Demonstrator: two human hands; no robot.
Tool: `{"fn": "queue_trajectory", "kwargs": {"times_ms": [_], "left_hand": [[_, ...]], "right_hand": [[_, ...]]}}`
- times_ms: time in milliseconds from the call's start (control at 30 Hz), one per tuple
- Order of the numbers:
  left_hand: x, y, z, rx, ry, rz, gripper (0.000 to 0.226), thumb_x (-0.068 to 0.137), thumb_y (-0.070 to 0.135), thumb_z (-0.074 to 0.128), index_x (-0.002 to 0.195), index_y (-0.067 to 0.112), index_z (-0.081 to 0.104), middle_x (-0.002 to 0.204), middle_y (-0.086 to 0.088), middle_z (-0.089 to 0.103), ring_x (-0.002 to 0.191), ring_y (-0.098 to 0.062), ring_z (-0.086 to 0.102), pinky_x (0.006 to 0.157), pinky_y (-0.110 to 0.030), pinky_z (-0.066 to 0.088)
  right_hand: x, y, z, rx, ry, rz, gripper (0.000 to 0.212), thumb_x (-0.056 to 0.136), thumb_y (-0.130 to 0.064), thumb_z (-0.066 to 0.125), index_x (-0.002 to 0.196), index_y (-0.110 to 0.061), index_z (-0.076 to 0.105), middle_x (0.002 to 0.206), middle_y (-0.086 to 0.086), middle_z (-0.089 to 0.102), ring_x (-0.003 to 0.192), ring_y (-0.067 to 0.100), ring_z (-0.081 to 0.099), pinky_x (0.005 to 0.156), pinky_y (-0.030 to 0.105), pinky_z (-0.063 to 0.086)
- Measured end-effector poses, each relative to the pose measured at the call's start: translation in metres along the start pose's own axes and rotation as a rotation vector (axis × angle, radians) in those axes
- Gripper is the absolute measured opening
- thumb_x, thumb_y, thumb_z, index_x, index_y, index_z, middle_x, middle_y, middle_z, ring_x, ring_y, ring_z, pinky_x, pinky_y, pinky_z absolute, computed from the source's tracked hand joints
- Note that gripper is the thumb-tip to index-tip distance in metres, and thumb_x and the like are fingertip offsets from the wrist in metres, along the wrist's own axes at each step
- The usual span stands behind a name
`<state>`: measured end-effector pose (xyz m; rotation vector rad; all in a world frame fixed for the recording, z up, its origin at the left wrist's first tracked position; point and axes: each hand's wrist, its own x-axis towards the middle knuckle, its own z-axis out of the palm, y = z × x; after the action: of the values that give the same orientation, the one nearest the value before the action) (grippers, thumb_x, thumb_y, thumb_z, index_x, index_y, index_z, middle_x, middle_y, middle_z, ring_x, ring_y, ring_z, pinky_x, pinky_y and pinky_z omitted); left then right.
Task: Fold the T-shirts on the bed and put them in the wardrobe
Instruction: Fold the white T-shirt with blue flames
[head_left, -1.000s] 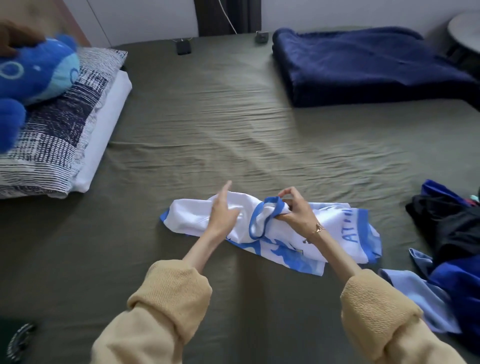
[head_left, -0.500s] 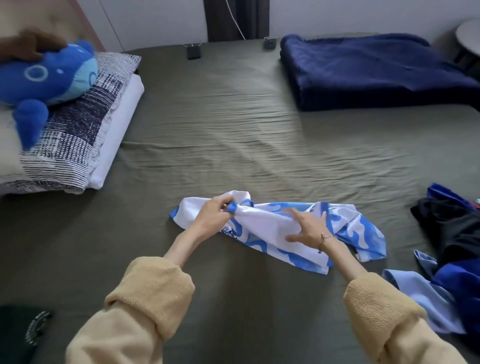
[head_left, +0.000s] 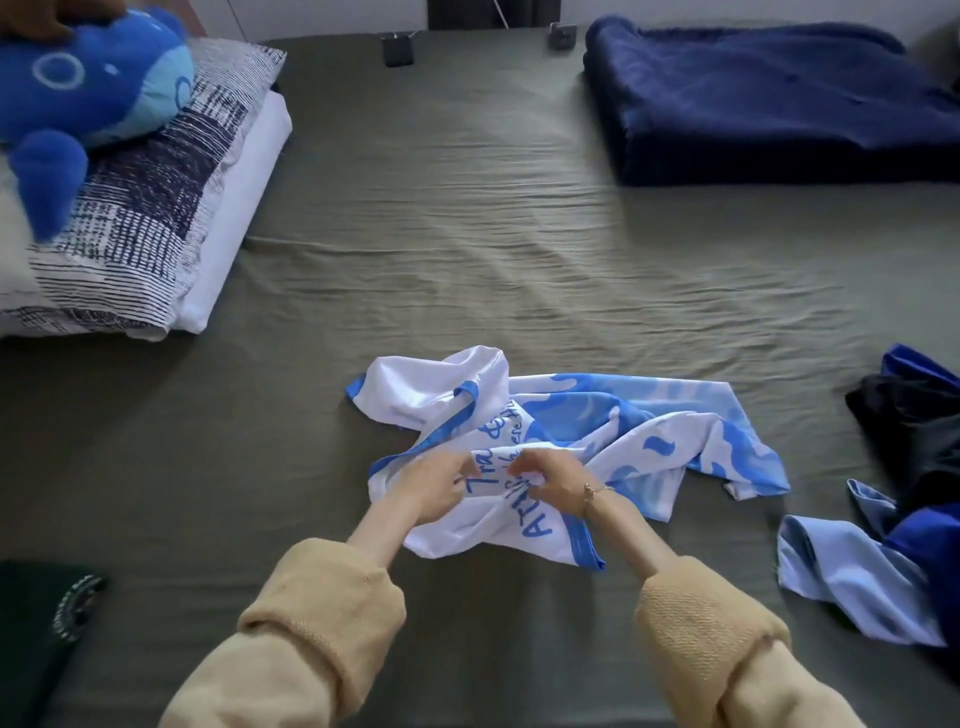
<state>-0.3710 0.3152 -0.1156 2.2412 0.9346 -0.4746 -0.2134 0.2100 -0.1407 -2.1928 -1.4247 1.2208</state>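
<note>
A white T-shirt with blue wave print and blue lettering (head_left: 639, 447) lies crumpled and partly spread on the olive bed sheet (head_left: 467, 234), just in front of me. My left hand (head_left: 434, 486) grips the white cloth beside the blue neckline. Close to its right, my right hand (head_left: 550, 480), with a bracelet on the wrist, pinches the fabric over the lettering. A heap of more clothes sits at the right edge: a black garment (head_left: 914, 426), a pale blue one (head_left: 852, 577) and a dark blue one (head_left: 930, 540). No wardrobe is in view.
A folded navy blanket (head_left: 769, 98) lies at the far right of the bed. Patterned pillows (head_left: 145, 218) with a blue plush toy (head_left: 88, 98) are at the far left. A dark green item (head_left: 36, 634) rests at the near left edge. Two small black objects (head_left: 397, 49) sit at the far edge.
The shirt has been opened out from a narrow bundle, showing its lettering. Both hands moved together to the middle of the shirt and now grasp cloth close to each other.
</note>
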Motion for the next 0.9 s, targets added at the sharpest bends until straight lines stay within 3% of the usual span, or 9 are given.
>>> {"fn": "queue_trajectory", "kwargs": {"times_ms": [100,267,400,500,567,600,700,800,900], "left_hand": [[0.011,0.024,0.024,-0.147,-0.048,0.024,0.030,0.099,0.022,0.044,0.128,0.016,0.050,0.131,-0.003,0.056,0.115,-0.020,0.055,0.097,-0.030,0.047],[0.031,0.056,0.059,-0.129,-0.067,0.012,0.045,0.100,0.039,0.040,0.142,0.023,0.036,0.138,-0.004,0.051,0.123,-0.026,0.052,0.102,-0.038,0.043],[0.041,0.064,0.075,-0.012,-0.010,-0.012,0.052,0.101,0.049,0.023,0.117,0.019,0.061,0.123,-0.004,0.061,0.113,-0.026,0.056,0.105,-0.044,0.040],[0.046,0.070,0.086,-0.100,0.050,-0.073,0.062,0.093,0.064,0.024,0.109,0.020,0.064,0.118,-0.001,0.062,0.105,-0.023,0.058,0.097,-0.043,0.047],[0.049,0.075,0.090,-0.087,0.071,-0.096,0.066,0.085,0.074,0.029,0.104,0.019,0.061,0.115,-0.001,0.062,0.102,-0.022,0.058,0.094,-0.042,0.048],[0.051,0.079,0.092,-0.048,0.089,-0.100,0.066,0.081,0.077,0.035,0.103,0.019,0.058,0.115,-0.001,0.060,0.104,-0.022,0.056,0.095,-0.043,0.047],[0.054,0.096,0.099,0.089,0.138,-0.122,0.068,0.075,0.073,0.053,0.114,0.017,0.052,0.120,-0.004,0.057,0.113,-0.024,0.052,0.099,-0.044,0.041],[0.053,0.112,0.101,0.091,0.272,-0.168,0.051,0.084,0.055,0.056,0.116,0.015,0.055,0.118,-0.005,0.062,0.112,-0.025,0.057,0.104,-0.046,0.037],[0.052,0.115,0.089,0.056,0.369,-0.192,0.029,0.090,0.031,0.055,0.113,0.015,0.060,0.112,-0.006,0.066,0.105,-0.024,0.062,0.098,-0.039,0.042]], "right_hand": [[-0.005,0.034,-0.017,-0.057,0.218,0.150,0.037,0.086,0.003,0.050,0.119,-0.014,0.057,0.128,0.007,0.056,0.116,0.027,0.053,0.100,0.034,0.043],[-0.016,0.086,-0.039,-0.227,0.264,0.177,0.041,0.080,0.003,0.055,0.117,-0.014,0.059,0.124,0.007,0.052,0.117,0.028,0.049,0.097,0.037,0.038],[-0.021,0.103,-0.043,-0.500,0.229,0.261,0.032,0.090,-0.017,0.053,0.121,-0.028,0.056,0.125,0.000,0.047,0.126,0.021,0.037,0.106,0.047,0.023],[-0.021,0.108,-0.042,-0.595,0.257,0.258,0.021,0.097,-0.025,0.043,0.112,-0.023,0.057,0.120,-0.003,0.054,0.124,0.018,0.040,0.110,0.060,0.008],[-0.020,0.108,-0.041,-0.551,0.291,0.243,0.020,0.100,-0.022,0.035,0.111,-0.017,0.050,0.109,0.002,0.062,0.113,0.022,0.051,0.111,0.058,0.004],[-0.019,0.108,-0.042,-0.491,0.291,0.220,0.020,0.100,-0.021,0.034,0.113,-0.014,0.047,0.107,0.007,0.065,0.108,0.027,0.055,0.111,0.052,0.012],[-0.024,0.100,-0.049,-0.034,0.258,0.101,0.016,0.097,-0.017,0.044,0.108,-0.007,0.051,0.101,0.014,0.065,0.093,0.033,0.058,0.089,0.036,0.041],[-0.035,0.091,-0.063,0.104,0.266,-0.046,0.012,0.082,-0.009,0.065,0.090,-0.014,0.057,0.080,-0.007,0.058,0.077,0.017,0.053,0.066,0.013,0.038],[-0.039,0.087,-0.076,-0.037,0.232,-0.037,0.022,0.075,-0.001,0.063,0.094,-0.011,0.062,0.079,-0.008,0.054,0.076,0.017,0.050,0.066,0.023,0.039]]}}
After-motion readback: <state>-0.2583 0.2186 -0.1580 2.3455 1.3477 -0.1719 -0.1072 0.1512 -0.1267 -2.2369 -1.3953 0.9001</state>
